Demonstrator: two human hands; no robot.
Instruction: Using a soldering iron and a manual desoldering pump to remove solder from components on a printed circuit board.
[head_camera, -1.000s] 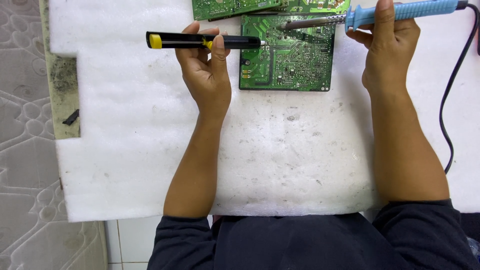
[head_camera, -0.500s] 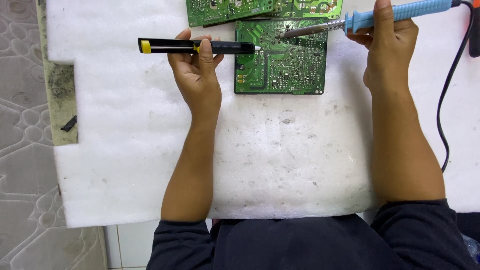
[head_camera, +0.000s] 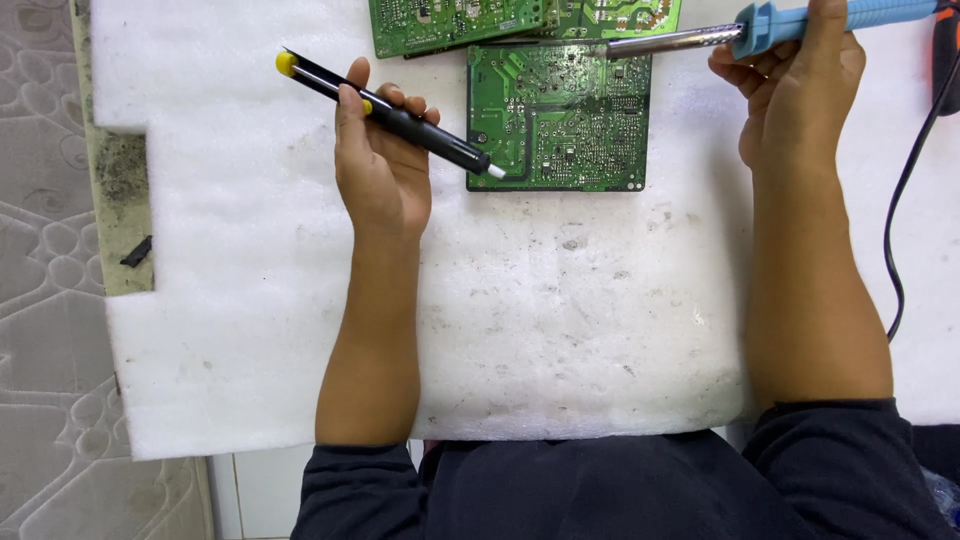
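The green circuit board (head_camera: 558, 117) lies flat on the white foam sheet (head_camera: 500, 330), solder side up, between the two hands and a little above them in the view. Its lower left corner is just beside the white tip of the black desoldering pump (head_camera: 390, 113); I cannot tell if the tip touches the board.

The left hand (head_camera: 382, 165) is clamped on this pump, with the fingers wrapped over the middle of the black body. The pump is tilted: its yellow end sticks out above and to the left of the hand, and its tip points down and to the right of the hand, toward the board.

The right hand (head_camera: 800, 90) is closed on the blue handle of the soldering iron (head_camera: 770, 25). The metal shaft of the iron goes out to the left of this hand, almost level, and its end is over the top edge of the board. A black cable (head_camera: 905, 200) runs down from the handle on the right side of the right forearm.

Above the board, farther from both hands, two more green boards (head_camera: 455, 20) lie at the top edge of the view, and they partly overlap the first one. Far to the left of the left hand, beyond the foam edge, there is a dirty strip of table (head_camera: 120, 190) with a small black piece (head_camera: 136, 251) on it.
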